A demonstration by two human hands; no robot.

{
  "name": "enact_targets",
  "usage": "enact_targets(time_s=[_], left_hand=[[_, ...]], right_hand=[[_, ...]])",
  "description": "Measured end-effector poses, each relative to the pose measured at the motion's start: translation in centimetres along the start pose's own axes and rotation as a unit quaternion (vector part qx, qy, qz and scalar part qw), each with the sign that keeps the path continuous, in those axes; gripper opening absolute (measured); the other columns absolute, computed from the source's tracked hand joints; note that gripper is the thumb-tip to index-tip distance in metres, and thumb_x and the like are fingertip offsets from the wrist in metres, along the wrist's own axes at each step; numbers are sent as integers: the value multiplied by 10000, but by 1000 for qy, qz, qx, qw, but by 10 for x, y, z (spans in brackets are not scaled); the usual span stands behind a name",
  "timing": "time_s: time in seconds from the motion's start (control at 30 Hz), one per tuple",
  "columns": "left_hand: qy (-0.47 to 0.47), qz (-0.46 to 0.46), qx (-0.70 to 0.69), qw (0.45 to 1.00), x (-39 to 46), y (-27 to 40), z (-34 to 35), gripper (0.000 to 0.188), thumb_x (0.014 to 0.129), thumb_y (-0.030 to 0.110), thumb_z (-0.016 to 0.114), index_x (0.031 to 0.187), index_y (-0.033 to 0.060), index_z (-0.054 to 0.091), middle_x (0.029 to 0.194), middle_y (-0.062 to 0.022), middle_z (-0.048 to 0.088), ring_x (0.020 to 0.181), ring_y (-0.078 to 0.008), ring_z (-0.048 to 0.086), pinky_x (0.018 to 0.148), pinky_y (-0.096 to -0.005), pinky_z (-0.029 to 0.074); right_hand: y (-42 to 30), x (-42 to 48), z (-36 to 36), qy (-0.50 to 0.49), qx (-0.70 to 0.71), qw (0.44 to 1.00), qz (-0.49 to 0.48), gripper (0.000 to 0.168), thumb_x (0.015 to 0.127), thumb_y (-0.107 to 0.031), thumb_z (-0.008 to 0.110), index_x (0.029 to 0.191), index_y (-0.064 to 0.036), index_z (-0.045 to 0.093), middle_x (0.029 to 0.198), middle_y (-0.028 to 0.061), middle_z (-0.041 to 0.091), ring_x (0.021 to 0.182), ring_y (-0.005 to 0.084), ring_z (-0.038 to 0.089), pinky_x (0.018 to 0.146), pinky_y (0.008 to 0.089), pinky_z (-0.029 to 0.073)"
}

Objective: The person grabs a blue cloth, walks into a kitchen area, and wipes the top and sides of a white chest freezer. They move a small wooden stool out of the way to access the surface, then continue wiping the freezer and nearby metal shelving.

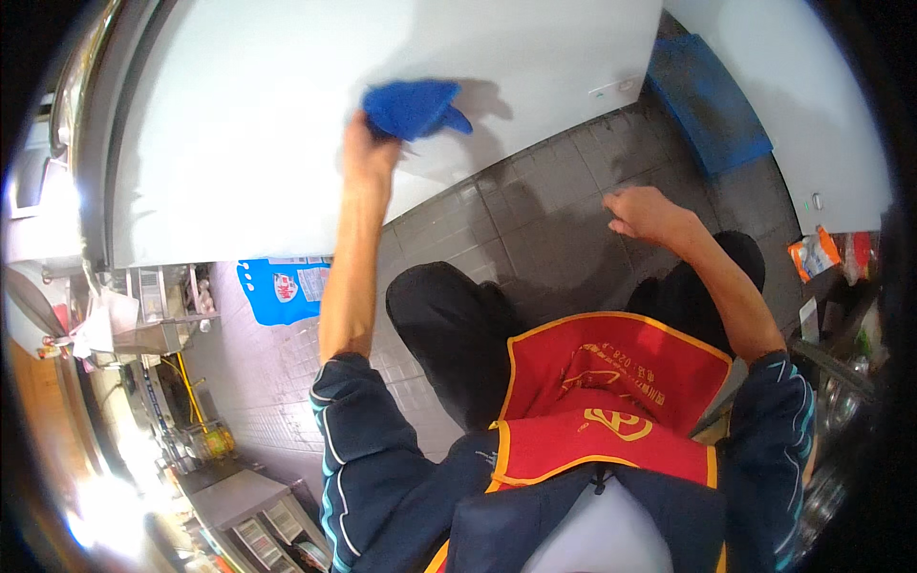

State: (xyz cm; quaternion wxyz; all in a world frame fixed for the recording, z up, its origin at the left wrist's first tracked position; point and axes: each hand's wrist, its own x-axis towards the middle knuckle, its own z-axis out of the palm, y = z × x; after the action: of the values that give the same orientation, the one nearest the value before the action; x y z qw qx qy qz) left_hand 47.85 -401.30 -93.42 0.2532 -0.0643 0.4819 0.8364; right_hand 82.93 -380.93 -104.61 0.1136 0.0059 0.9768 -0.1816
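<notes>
My left hand (370, 152) is closed on a blue cloth (412, 107), which lies against the white front panel (251, 143) of a large appliance that looks like a chest freezer. Part of the cloth hangs loose to the right and casts a shadow on the panel. Out over the floor, my right hand (648, 213) hovers with its fingers curled. Nothing shows in it, though the palm side is hidden. A small plate with a green light (600, 94) sits low on the panel, near its right corner.
Dark grey floor tiles (544, 200) lie under my bent knees. A blue board or mat (716, 107) stands between this appliance and another white cabinet (824, 129) at right. An orange and white packet (814, 256) is beside it. At left are a blue printed sheet (286, 292) and a grey shelf unit (240, 498).
</notes>
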Motion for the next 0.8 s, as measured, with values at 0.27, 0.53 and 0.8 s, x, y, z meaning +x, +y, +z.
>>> enact_targets(time_s=[0.27,0.53,0.8], left_hand=[[-95,577,360,727,-77,86,119,142,878,140,675,933,15,635,1109,-179,619,1008,-230,611,929,-452,473],[-180,737,644,98,37,-23,74,579,722,118,716,1285,191,601,1429,-157,459,1302,-313,451,1088,-477,333],[-417,502,751,-101,123,-157,-151,467,911,235,574,1350,84,526,1524,-96,344,1424,-253,280,1208,-457,168]], right_hand=[[0,-12,-5,1,48,999,21,283,846,-180,671,1023,4,550,894,185,635,885,363,623,761,447,494],[0,-14,-11,-49,1,996,69,281,874,-165,651,1096,-21,554,1001,153,622,962,321,612,790,420,503],[-5,-12,-15,-63,1,995,73,275,881,-176,639,1090,-13,565,1019,158,622,991,304,605,802,396,500]])
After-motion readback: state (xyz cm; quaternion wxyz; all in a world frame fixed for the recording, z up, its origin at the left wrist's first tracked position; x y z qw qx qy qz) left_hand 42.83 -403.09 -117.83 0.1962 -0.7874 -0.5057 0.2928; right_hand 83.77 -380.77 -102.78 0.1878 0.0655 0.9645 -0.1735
